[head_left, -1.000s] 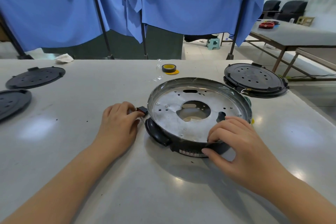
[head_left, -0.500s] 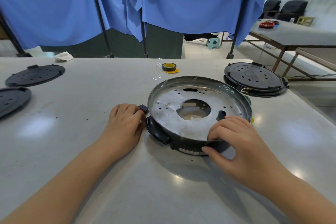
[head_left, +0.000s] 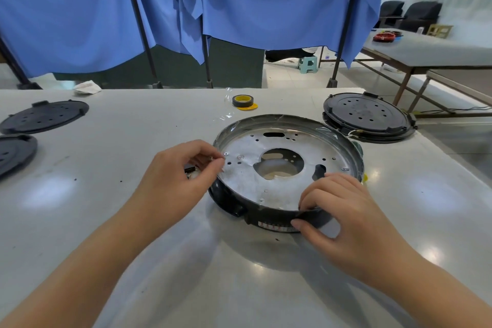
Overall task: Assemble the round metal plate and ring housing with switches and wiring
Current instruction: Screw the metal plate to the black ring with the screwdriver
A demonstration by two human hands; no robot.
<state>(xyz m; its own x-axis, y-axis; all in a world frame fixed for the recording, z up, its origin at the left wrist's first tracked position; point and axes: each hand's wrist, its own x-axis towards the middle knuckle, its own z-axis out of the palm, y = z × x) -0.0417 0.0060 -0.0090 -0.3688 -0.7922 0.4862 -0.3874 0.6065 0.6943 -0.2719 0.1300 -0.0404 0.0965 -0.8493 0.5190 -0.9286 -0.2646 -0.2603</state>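
The black ring housing (head_left: 269,217) lies on the grey table with the round metal plate (head_left: 247,181) seated inside it; the plate has a large centre hole. My right hand (head_left: 343,218) grips the housing's front rim, fingers curled over the edge and thumb on the outer wall. My left hand (head_left: 178,181) is raised at the housing's left edge, and its thumb and forefinger pinch something tiny that I cannot identify. A small black switch (head_left: 190,168) shows just under those fingers, beside the housing.
A roll of black and yellow tape (head_left: 242,101) sits behind the housing. Black round covers lie at the far right (head_left: 367,117) and at the left (head_left: 45,116), (head_left: 13,153). Blue curtains hang behind the table. A second table stands at the far right.
My left hand has lifted off the table and moved right to the housing's rim, its fingers now pinched together. The right hand has kept its grip on the front rim.
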